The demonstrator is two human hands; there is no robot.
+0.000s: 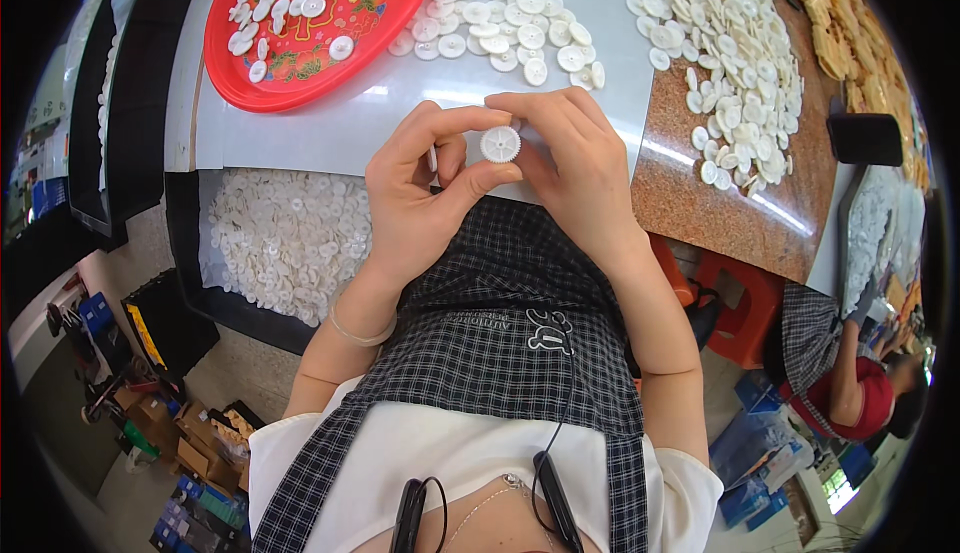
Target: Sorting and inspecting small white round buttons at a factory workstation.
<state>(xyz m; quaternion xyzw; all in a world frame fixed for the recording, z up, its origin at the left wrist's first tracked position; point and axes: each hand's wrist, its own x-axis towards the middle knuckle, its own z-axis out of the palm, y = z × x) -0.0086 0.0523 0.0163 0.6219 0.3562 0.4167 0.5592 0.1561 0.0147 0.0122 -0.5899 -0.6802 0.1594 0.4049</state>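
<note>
Both hands raised together over the near edge of the worktop [380, 123], above the lap. Left hand [420, 188] curled, thumb and forefinger pinching a small white toothed gear [500, 143] from the left and below. Right hand [575, 168] closed on the same gear from the right, fingertips arched over its top. Gear held face-up between the two hands, clear of the worktop surface. A second thin white piece possibly tucked against the left palm, just left of the gear; too small to confirm.

On the worktop beyond the hands: loose pile of white gears [505, 18] on the pale sheet, well apart from the held one. Red round tray [225, 63] to the far left, decorated inside, carrying a scatter of further white gears. Larger heap of white gears [730, 53] to the right on a speckled brown surface, with a row of yellowish parts [850, 23] at the far right edge.

Below the worktop on the left: dark bin [185, 253] filled with white discs [290, 238]. Checked apron [510, 333] over the lap. Another person [870, 393] seated at lower right, beside an orange stool [745, 303].
</note>
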